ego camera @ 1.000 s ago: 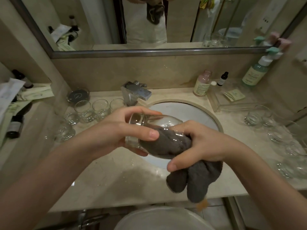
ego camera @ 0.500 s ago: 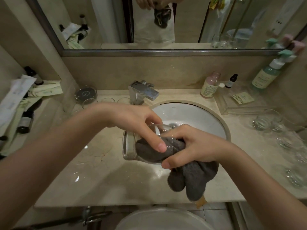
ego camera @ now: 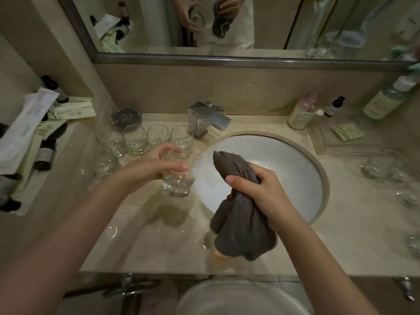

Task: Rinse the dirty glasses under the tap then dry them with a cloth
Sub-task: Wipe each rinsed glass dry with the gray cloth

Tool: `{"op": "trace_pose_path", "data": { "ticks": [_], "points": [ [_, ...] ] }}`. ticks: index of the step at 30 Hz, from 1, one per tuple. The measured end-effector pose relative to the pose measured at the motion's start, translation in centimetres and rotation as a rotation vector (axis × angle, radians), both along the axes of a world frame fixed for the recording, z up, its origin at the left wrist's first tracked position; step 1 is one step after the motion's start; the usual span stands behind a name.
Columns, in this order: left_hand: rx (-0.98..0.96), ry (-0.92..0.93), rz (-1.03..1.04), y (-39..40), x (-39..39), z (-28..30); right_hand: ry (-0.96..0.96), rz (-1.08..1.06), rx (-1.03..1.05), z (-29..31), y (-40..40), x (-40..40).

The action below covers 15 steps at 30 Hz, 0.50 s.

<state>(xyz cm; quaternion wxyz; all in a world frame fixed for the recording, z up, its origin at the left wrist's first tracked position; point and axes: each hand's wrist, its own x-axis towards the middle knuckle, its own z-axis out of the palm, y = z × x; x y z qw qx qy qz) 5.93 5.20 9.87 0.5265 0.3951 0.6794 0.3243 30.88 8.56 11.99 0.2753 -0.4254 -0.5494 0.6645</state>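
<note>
The glass point(ego camera: 176, 178) is held upright in the left hand point(ego camera: 151, 166), fingers and thumb curled round its upper part, just above the surface point(ego camera: 145, 237) at the left edge of the sink point(ego camera: 295, 178). 0.5 s ago it lay on its side between both hands with the cloth stuffed into its mouth; the cloth point(ego camera: 238, 214) has since been pulled out and the 2 are now apart. The cloth is gripped in the right hand point(ego camera: 266, 196), bunched in the fist, 1 end pointing up toward the glass and the larger part hanging down over the front rim of the sink. The glass has been turned from horizontal to mouth-up and carried left, away from the basin.

Behind the left hand, a row of 3 glasses point(ego camera: 156, 138) stands on the surface near the tap point(ego camera: 208, 120), with more glasses to their left (their count cannot be told, as they overlap). These were largely hidden by the left arm 0.5 s ago. Another group of glasses point(ego camera: 381, 165) stands at the right of the sink, blurred. A pink bottle point(ego camera: 303, 111) and a small dark-capped bottle point(ego camera: 333, 106) stand against the back wall, and a green pump bottle point(ego camera: 386, 98) is seen at the far right. Both hands, glass and cloth are reflected in the mirror point(ego camera: 284, 21).
</note>
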Motion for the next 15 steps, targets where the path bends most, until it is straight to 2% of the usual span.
{"op": "trace_pose_path", "data": {
  "ticks": [3, 6, 9, 15],
  "points": [
    [0.03, 0.021, 0.173, 0.0, -1.5, -2.1, -0.006, -0.011, -0.033, -0.8, -0.4, -1.1],
    [0.045, 0.141, 0.261, 0.0, -3.2, -3.9, 0.004, -0.014, -0.056, -1.6, -0.7, -2.2],
    [0.077, 0.289, 0.247, 0.0, -5.1, -5.2, -0.003, 0.002, -0.056, -2.6, -1.0, -3.0],
    [0.006, 0.533, 0.276, -0.3, -8.6, -8.1, -0.036, 0.051, -0.103, -4.1, -1.7, -4.7]
  ]
}}
